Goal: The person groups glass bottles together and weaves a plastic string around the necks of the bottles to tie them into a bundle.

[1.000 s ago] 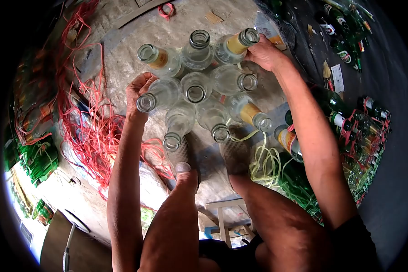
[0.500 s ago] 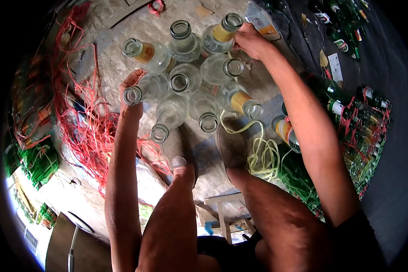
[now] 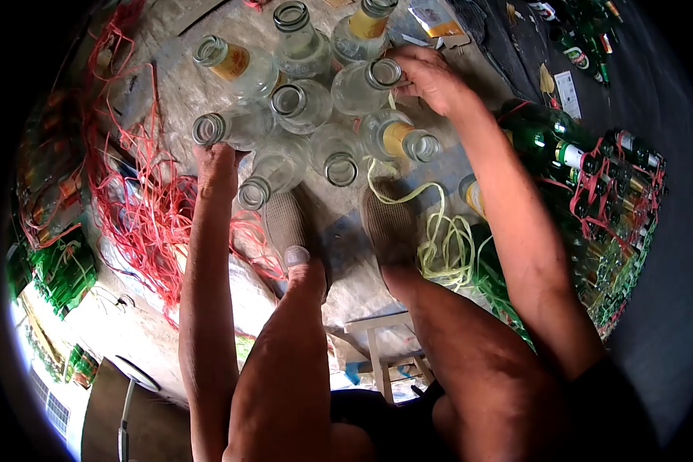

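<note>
Several clear glass bottles (image 3: 302, 108) stand in a tight cluster on the floor, mouths up and splayed outward; some carry yellow-orange labels. At the cluster's left side, my left hand (image 3: 218, 163) is against the outer clear bottle (image 3: 246, 125); its fingers are hidden behind that bottle. My right hand (image 3: 433, 77) is at the right side, beside another clear bottle (image 3: 359, 88), with bent fingers apart and nothing visible between them. Whether its fingertips touch the glass I cannot tell. Pale yellow twine (image 3: 443, 246) runs from the cluster to a loose coil by my right foot.
A tangle of red plastic twine (image 3: 142, 223) lies at left. Green bottles (image 3: 570, 154) bound with red twine stand at right, with more loose ones at the upper right. My shoes (image 3: 289, 223) are just below the cluster. A small wooden stool (image 3: 373, 327) is near my legs.
The bottle cluster sits higher and further left in view. My right hand has come down from the upper right bottle to the one below it, its fingers looser. My left hand stays at the left bottle.
</note>
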A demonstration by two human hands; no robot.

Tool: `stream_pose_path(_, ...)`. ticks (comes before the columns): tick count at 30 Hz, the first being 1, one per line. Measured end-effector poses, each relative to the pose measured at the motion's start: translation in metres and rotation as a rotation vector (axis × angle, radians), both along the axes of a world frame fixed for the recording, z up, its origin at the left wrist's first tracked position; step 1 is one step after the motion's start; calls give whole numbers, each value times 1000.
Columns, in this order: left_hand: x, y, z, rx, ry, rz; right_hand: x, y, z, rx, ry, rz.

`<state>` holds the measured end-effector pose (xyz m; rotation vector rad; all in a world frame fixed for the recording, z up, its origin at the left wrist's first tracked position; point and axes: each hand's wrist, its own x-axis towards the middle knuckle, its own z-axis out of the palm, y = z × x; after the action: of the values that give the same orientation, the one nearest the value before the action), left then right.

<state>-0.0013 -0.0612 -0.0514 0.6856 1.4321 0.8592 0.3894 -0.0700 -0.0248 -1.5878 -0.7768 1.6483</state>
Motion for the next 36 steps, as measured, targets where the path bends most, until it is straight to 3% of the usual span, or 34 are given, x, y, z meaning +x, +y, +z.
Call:
stream_pose_path(3,-24,-9,-33,47,-94,-65,0,-21,6,-55,9,30)
stream_pose_path(5,-8,-21,6,96,-139,-62,4,-37,-7,-29,55,46)
stream_pose_path(9,0,-44,15,147,-203,-9,1,-66,-16,-13,114,64)
stream_pose_path(11,-1,-54,11,178,-3,-168,1,-80,-19,-21,124,63)
stream_pose_path(12,3,-63,13,145,-131,-91,0,-84,-13,-37,153,76)
stream_pose_path(20,3,-81,5,168,76,-171,-9,-108,-9,4,146,-43)
stream_pose_path(22,12,-85,12,52,-69,3,-15,-110,-8,47,130,-88)
stream_pose_path(29,3,-96,12,198,-198,-132,-26,-110,-2,76,-32,-137)
stream_pose_path(34,14,-104,57,-54,27,-226,-31,-109,20,-43,-213,-205)
stream_pose_path(36,19,-111,89,-42,182,-447,-36,-112,40,-1,-289,-273)
